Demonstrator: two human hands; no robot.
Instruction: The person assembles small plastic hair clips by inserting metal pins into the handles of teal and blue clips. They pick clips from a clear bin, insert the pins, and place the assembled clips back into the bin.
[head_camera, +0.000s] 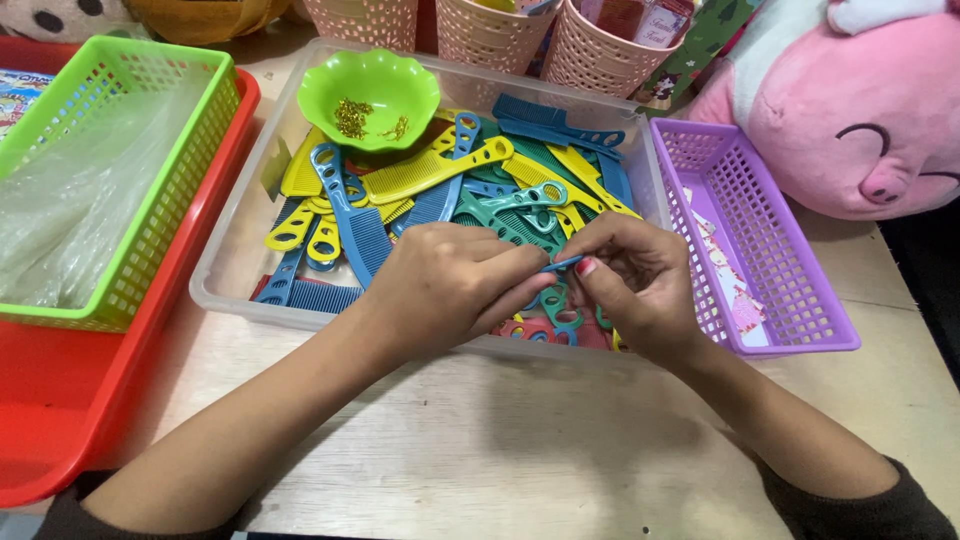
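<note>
The left hand (450, 285) and the right hand (630, 280) meet over the near edge of a clear plastic bin (230, 265). Between their fingertips they pinch a small blue comb (563, 264), of which only a short sliver shows. Its long axis runs roughly left to right, rising slightly toward the right, with the visible end pointing at the right hand's thumb. The left hand's fingers are curled together, thumb and forefinger closed on the comb's left part. The right hand's fingers are bent and closed on its right part. How much of the comb sits hidden inside either hand cannot be told.

Under and beyond the hands, the bin holds a loose heap of combs (440, 195) in yellow, blue, teal and red, lying at all angles. At the bin's far left sits a green scalloped bowl (368, 95) with small gold bits in it.

Just right of the bin stands a purple basket (790, 290) with a printed card inside. Left of the bin, a green basket (150, 240) holding clear plastic bags rests on a red tray (60, 400). At the far right lies a pink plush toy (860, 110). Along the far edge stand pale pink woven cups (490, 35). Everything rests on a pale wooden table (520, 440).
</note>
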